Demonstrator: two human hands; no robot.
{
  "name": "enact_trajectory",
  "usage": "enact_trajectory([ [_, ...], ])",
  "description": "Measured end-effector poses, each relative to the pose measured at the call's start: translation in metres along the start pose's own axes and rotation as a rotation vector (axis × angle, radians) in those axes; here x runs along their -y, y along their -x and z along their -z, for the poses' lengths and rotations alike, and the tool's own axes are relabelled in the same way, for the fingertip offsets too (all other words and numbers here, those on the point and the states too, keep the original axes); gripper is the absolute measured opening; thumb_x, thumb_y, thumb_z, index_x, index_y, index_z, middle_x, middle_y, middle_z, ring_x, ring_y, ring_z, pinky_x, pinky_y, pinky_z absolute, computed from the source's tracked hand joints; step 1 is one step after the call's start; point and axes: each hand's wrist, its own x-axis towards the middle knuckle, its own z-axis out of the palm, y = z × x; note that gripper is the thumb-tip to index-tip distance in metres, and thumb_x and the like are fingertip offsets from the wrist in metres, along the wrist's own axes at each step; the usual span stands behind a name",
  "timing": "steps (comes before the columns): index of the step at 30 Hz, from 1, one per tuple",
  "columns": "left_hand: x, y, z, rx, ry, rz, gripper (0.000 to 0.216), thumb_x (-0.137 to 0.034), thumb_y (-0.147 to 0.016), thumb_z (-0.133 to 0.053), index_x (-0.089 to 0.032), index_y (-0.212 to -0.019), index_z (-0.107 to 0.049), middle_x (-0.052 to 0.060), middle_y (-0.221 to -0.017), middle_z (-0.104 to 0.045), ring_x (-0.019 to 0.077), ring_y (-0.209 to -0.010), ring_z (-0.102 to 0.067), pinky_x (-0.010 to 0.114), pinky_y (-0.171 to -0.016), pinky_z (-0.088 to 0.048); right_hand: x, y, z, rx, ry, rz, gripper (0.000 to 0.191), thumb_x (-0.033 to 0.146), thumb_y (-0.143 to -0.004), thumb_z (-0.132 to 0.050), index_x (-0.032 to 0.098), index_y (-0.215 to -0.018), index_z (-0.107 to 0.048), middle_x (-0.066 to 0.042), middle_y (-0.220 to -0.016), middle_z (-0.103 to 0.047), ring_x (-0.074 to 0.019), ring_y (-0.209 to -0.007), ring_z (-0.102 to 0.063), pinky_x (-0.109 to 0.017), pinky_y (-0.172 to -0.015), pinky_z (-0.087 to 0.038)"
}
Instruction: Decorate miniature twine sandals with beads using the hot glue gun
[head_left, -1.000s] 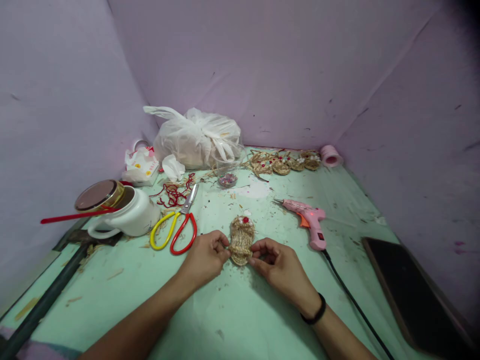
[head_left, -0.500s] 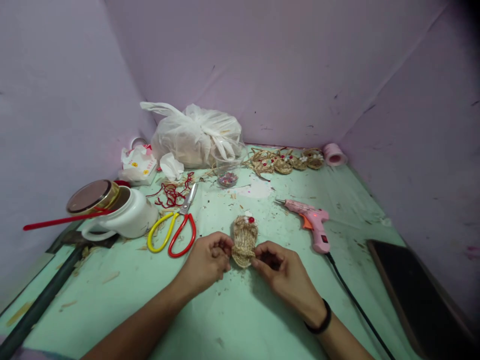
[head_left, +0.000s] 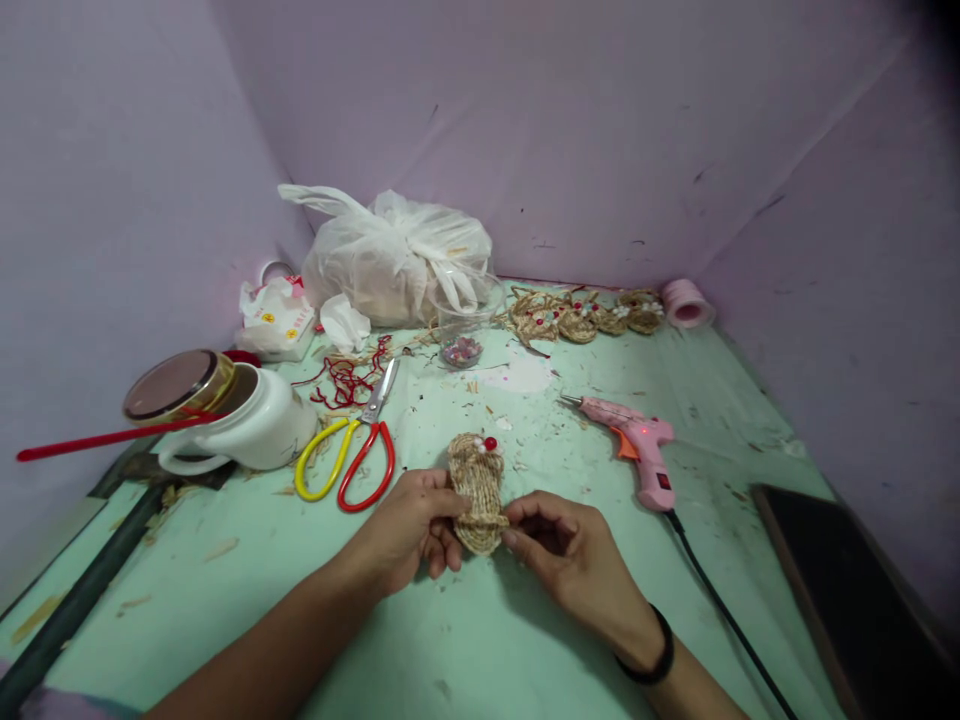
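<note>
The left hand grips the woven straw piece by its left edge, thumb on top; how far its fingers reach underneath is hard to tell. The right hand pinches the opposite edge, at the end of the band. The piece sits between both hands, its red bead beyond the left thumb. It looks light, rough rather than slippery, and likely flexible; the side edges seem the best hold, clear of the possibly fragile beadwork

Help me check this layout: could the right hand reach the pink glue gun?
Probably yes: nothing visible stands between the right hand and the pink glue gun, though that hand holds the woven piece.
</note>
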Motion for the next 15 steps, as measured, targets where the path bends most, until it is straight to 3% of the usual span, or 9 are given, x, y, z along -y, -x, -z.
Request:
enact_trajectory([
  [10,-0.0012,0.0009,0.0023,0.031,-0.129,-0.035,0.018,-0.021,-0.057,-0.061,-0.01,-0.071,-0.056,0.0,-0.044,-0.058,0.0067,-0.025,-0.045,0.012,-0.021,-0.027,0.0009,0.0056,-0.0005,-0.014,0.284,0.271,0.007,0.012,-0.07,-0.054,0.018,-0.07,-0.058,-0.002,-0.066,-0.061,-0.0129,-0.058,-0.055,-0.023,-0.056,-0.044],
  [13,-0.0019,0.0013,0.0028,0.039,-0.128,-0.026,0.016,-0.021,-0.057,-0.061,-0.011,-0.068,-0.056,-0.001,-0.041,-0.056,0.0066,-0.024,-0.044,0.012,-0.021,-0.027,-0.0004,0.0059,-0.0011,-0.025,0.297,0.268,0.007,0.012,-0.07,-0.054,0.018,-0.07,-0.058,-0.001,-0.065,-0.06,-0.013,-0.058,-0.055,-0.024,-0.056,-0.044],
  [15,-0.0022,0.0014,0.0033,0.038,-0.118,-0.025,0.017,-0.023,-0.058,-0.061,-0.011,-0.068,-0.056,-0.001,-0.041,-0.056,0.0067,-0.024,-0.044,0.012,-0.021,-0.026,0.0003,0.0042,0.0005,0.004,0.2,0.187,0.004,0.015,-0.071,-0.056,0.018,-0.071,-0.058,-0.001,-0.064,-0.06,-0.0127,-0.058,-0.055,-0.024,-0.056,-0.044],
])
